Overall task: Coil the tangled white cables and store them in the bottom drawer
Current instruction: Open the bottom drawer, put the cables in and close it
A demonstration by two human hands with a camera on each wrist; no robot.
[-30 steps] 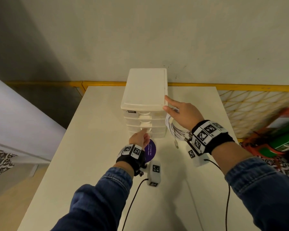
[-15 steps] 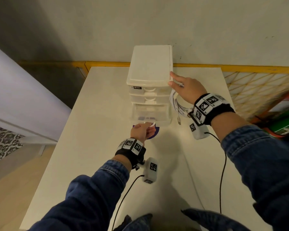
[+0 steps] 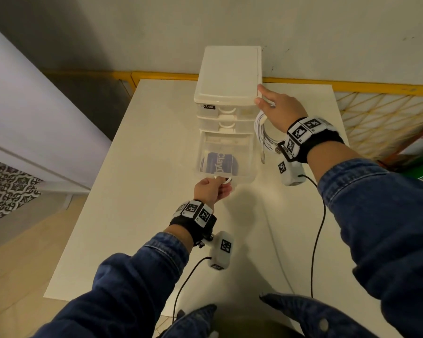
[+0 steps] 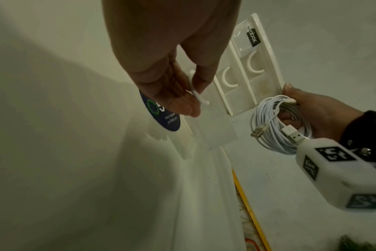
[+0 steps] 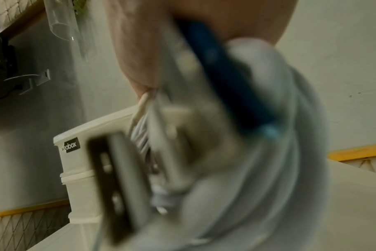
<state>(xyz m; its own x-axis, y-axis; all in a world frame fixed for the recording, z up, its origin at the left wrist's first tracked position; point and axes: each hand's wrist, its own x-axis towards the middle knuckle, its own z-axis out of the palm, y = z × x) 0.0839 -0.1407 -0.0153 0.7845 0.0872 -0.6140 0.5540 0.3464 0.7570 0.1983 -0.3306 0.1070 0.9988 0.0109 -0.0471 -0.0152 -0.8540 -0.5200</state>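
A white three-drawer organiser [image 3: 228,76] stands on the white table [image 3: 137,215] against the wall. Its clear bottom drawer [image 3: 226,157] is pulled out towards me. My left hand [image 3: 211,190] pinches the drawer's white handle [image 4: 196,92] between thumb and fingers. My right hand [image 3: 277,108] holds the coiled white cables [image 3: 263,131] beside the organiser's right side, with its fingertips touching the lid's corner. Two USB plugs [image 4: 290,134] stick out of the coil [image 4: 275,125]. The right wrist view is blurred, filled by the cables [image 5: 258,178] and a plug.
A round purple sticker [image 3: 219,162] on the table shows through the clear drawer. A yellow lattice fence [image 3: 376,123] runs behind and to the right of the table. A lilac-white cabinet [image 3: 29,123] stands to the left. Black wrist-camera leads trail over the table.
The bottom drawer has slid out towards me with my left hand pulling its handle. My right hand has stayed at the organiser's top right corner with the coil.
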